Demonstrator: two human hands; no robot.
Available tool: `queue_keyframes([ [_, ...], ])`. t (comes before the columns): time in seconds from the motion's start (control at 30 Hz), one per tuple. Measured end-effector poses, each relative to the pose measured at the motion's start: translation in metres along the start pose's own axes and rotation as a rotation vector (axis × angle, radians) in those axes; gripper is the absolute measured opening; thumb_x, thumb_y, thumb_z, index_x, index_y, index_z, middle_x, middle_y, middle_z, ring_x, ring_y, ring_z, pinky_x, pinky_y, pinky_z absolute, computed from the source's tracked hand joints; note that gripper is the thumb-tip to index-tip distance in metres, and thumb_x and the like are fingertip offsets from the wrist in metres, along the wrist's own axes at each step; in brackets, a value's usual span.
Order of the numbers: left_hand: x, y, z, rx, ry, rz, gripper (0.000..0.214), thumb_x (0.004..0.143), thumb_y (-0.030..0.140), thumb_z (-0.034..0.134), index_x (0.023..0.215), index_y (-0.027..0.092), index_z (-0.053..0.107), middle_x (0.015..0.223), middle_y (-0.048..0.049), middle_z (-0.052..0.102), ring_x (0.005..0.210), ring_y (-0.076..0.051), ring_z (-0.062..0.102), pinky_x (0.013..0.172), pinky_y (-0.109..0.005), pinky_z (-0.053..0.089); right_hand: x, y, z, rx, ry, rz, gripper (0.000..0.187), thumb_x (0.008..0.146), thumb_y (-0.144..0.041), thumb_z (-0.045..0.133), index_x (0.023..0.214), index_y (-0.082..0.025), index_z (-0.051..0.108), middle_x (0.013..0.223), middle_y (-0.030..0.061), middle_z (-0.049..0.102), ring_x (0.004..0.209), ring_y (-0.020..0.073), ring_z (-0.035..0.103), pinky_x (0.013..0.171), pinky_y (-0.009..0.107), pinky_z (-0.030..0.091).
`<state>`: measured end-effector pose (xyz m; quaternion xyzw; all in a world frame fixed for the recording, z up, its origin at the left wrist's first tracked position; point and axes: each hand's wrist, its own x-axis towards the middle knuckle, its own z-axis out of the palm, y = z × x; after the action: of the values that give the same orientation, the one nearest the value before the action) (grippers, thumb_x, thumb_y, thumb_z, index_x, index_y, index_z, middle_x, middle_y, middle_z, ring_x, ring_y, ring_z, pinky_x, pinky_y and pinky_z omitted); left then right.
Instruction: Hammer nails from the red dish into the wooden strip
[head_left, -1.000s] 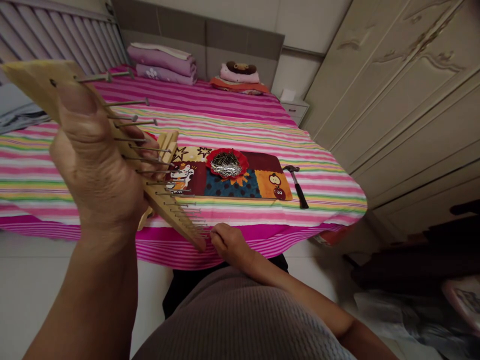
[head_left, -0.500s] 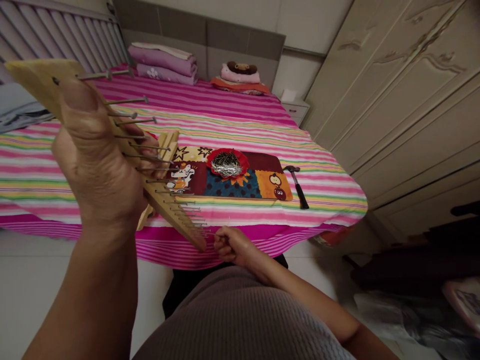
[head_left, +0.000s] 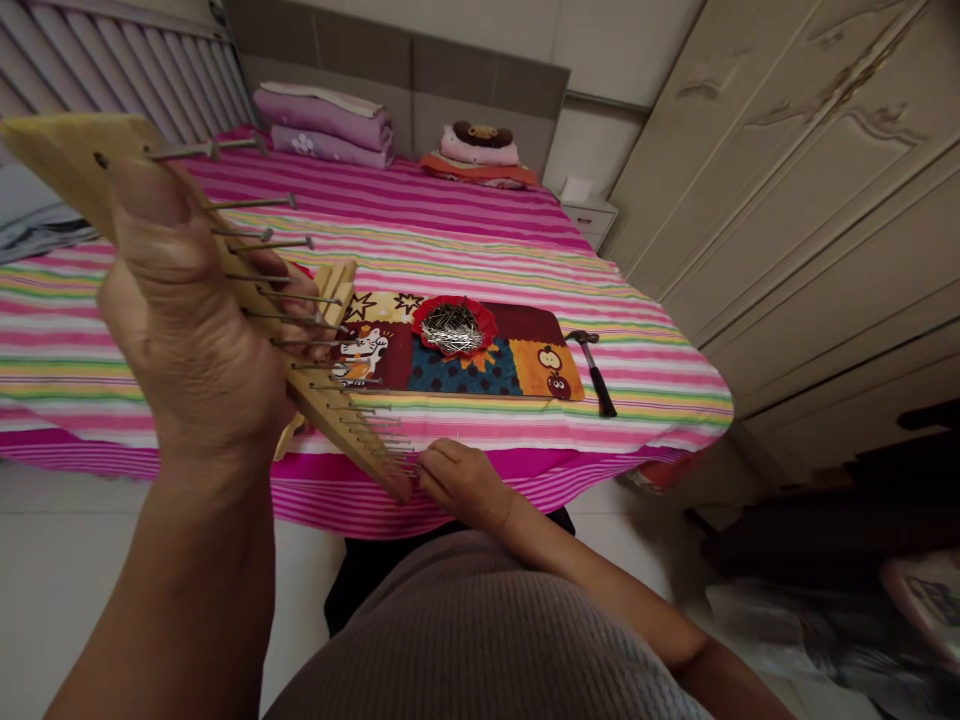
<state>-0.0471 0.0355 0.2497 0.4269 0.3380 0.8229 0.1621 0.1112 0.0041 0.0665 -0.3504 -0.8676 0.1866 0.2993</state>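
My left hand [head_left: 202,310] is wrapped round a long wooden strip [head_left: 337,420], its thumb on the near face. The strip slants from the upper left down toward my body. Many nails [head_left: 289,297] stick out of it in a row, pointing right. At the strip's lower end is my right hand [head_left: 465,480], with fingers curled together close to the last nails. Whatever lies between those fingers is hidden or too small to make out.
On the striped bed [head_left: 652,370] lie a patterned board [head_left: 540,325], a red dish [head_left: 491,325] heaped with loose nails [head_left: 452,328], and a hammer [head_left: 600,385]. More wooden strips [head_left: 337,280] lie behind my left hand. A wardrobe [head_left: 795,200] stands at the right.
My right hand has moved slightly up and left, closer to the nails at the strip's lower end, and its back has turned upward. The left hand and strip have barely shifted.
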Motion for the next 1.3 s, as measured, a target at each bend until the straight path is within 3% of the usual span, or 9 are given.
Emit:
queue_keyframes([
  [0.1,0.001,-0.002,-0.003,-0.045,-0.083,-0.004,0.035,0.080,0.047,0.047,0.062,0.018,0.054,0.048,0.0004,0.048,0.033,-0.014,0.045,0.025,-0.029,0.036,0.000,0.000,0.000,-0.086,0.003,-0.068,0.025,0.091,-0.023,0.037,0.070,-0.020,0.050,0.070,0.0030,0.051,0.067,0.0155,0.044,0.063,0.026,0.036],
  [0.23,0.003,-0.006,-0.004,-0.047,-0.057,0.022,0.037,0.076,0.051,0.051,0.061,0.018,0.055,0.047,0.0005,0.049,0.034,-0.015,0.047,0.025,-0.029,0.037,-0.003,0.000,0.001,-0.139,0.023,-0.093,0.029,0.092,-0.023,0.035,0.067,-0.020,0.049,0.065,0.0014,0.051,0.065,0.0144,0.046,0.060,0.025,0.035],
  [0.37,0.004,-0.008,-0.004,-0.025,-0.047,0.051,0.040,0.077,0.052,0.049,0.057,0.018,0.055,0.044,0.0004,0.048,0.033,-0.013,0.047,0.024,-0.026,0.035,-0.007,0.001,-0.002,-0.152,0.091,0.008,0.030,0.093,-0.020,0.032,0.068,-0.019,0.048,0.063,0.0005,0.051,0.060,0.0128,0.046,0.056,0.024,0.034],
  [0.47,0.004,-0.008,-0.003,-0.040,-0.058,0.042,0.039,0.077,0.051,0.049,0.058,0.018,0.054,0.044,0.0009,0.047,0.033,-0.014,0.047,0.025,-0.027,0.037,-0.010,-0.003,-0.005,-0.150,0.129,0.081,0.022,0.093,-0.022,0.034,0.080,-0.017,0.052,0.069,0.0028,0.055,0.062,0.0136,0.049,0.057,0.024,0.035],
  [0.57,0.003,-0.006,-0.003,-0.038,-0.045,0.019,0.036,0.079,0.048,0.048,0.060,0.018,0.054,0.046,0.0006,0.048,0.034,-0.015,0.047,0.024,-0.028,0.036,-0.012,-0.009,-0.005,-0.119,0.093,0.048,0.016,0.090,-0.027,0.041,0.090,-0.017,0.053,0.077,0.0037,0.059,0.068,0.0141,0.051,0.059,0.024,0.036],
  [0.83,0.001,-0.003,-0.001,-0.040,-0.037,0.006,0.037,0.085,0.040,0.041,0.059,0.017,0.053,0.045,0.0007,0.048,0.032,-0.013,0.046,0.026,-0.028,0.039,-0.006,-0.012,-0.004,0.018,-0.052,0.012,0.027,0.090,-0.028,0.038,0.066,-0.020,0.049,0.066,0.0012,0.049,0.061,0.0143,0.041,0.056,0.027,0.031],
  [0.97,0.001,-0.002,0.000,-0.037,-0.044,-0.016,0.035,0.084,0.040,0.042,0.059,0.018,0.052,0.046,0.0009,0.048,0.034,-0.014,0.046,0.024,-0.027,0.035,-0.004,-0.015,-0.003,0.167,-0.079,0.139,0.021,0.084,-0.026,0.044,0.064,-0.021,0.045,0.065,-0.0002,0.047,0.062,0.0137,0.040,0.057,0.026,0.032],
  [1.1,0.000,-0.002,-0.002,-0.027,-0.056,0.010,0.034,0.083,0.043,0.043,0.061,0.018,0.053,0.049,0.0009,0.048,0.033,-0.013,0.044,0.024,-0.028,0.035,0.000,-0.022,0.002,0.355,-0.071,0.390,0.017,0.080,-0.022,0.038,0.063,-0.021,0.040,0.061,-0.0020,0.044,0.057,0.0118,0.040,0.053,0.024,0.033],
  [1.3,0.000,-0.002,-0.003,-0.027,-0.053,-0.014,0.032,0.081,0.044,0.046,0.063,0.018,0.054,0.051,0.0019,0.050,0.038,-0.013,0.050,0.028,-0.027,0.040,0.012,-0.028,-0.001,0.703,-0.314,0.641,0.014,0.073,-0.022,0.029,0.059,-0.024,0.029,0.050,-0.0076,0.026,0.036,0.0080,0.022,0.033,0.019,0.027],
])
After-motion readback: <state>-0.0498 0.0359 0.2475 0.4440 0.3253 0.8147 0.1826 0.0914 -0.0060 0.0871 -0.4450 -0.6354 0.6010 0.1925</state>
